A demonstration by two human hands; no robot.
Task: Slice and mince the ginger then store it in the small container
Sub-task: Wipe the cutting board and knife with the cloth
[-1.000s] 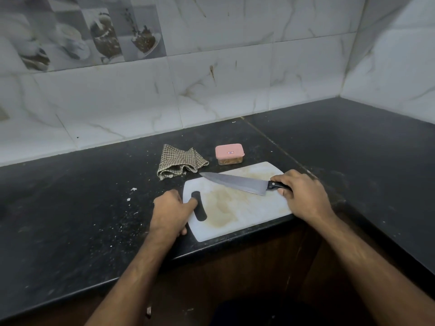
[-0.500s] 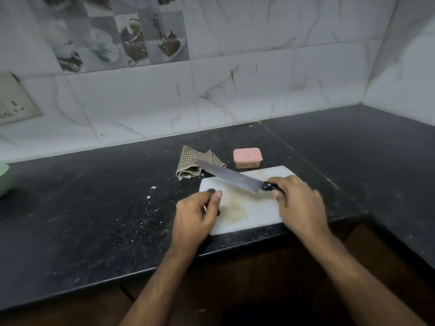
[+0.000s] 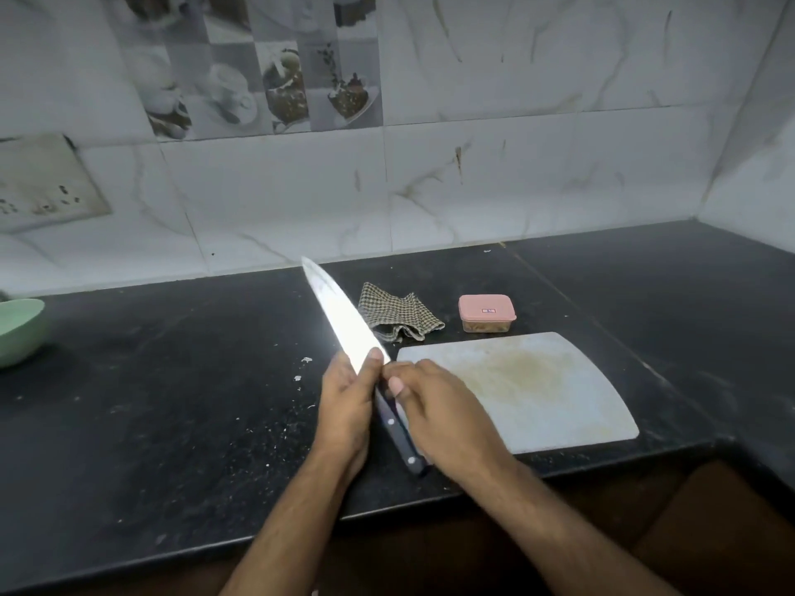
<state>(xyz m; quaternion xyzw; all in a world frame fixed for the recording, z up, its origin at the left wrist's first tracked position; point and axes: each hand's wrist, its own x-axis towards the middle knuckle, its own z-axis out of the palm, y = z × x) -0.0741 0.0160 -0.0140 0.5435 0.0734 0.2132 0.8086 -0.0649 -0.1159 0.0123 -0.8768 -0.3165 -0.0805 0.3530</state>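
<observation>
1. My left hand [image 3: 346,408]: fingers and thumb curled around the base of the knife blade, thumb tip pressed on the flat of the steel just above the handle.
2. My right hand [image 3: 443,417]: lies over the upper part of the handle, fingers bent around it, thumb alongside; its fingertips meet my left thumb.
3. Knife [image 3: 340,322]: held between both hands above the counter, tip at 11 o'clock, butt of the black riveted handle at 5 o'clock, jutting out below my right palm. The blade glares white with reflected light.
4. Cutting board [image 3: 537,389]: white, stained yellow-brown at the middle, flat on the counter at 3 o'clock from my hands; my right hand overlaps its near left corner.
5. Small container [image 3: 487,312]: pink lid shut, clear body with something tan-brown inside, standing just beyond the board's far edge, at 1 o'clock from my hands. I cannot tell whether the contents are ginger; no loose ginger shows on the board.
6. Checked cloth [image 3: 398,318]: crumpled, at 12 o'clock, left of the container, its left side hidden behind the blade.
7. Counter [image 3: 172,402]: black, speckled with pale crumbs at 9 o'clock from my hands.
8. Green bowl [image 3: 17,331]: at the far left edge, partly out of view.
9. Wall [image 3: 516,165]: white marbled tiles behind the counter.
</observation>
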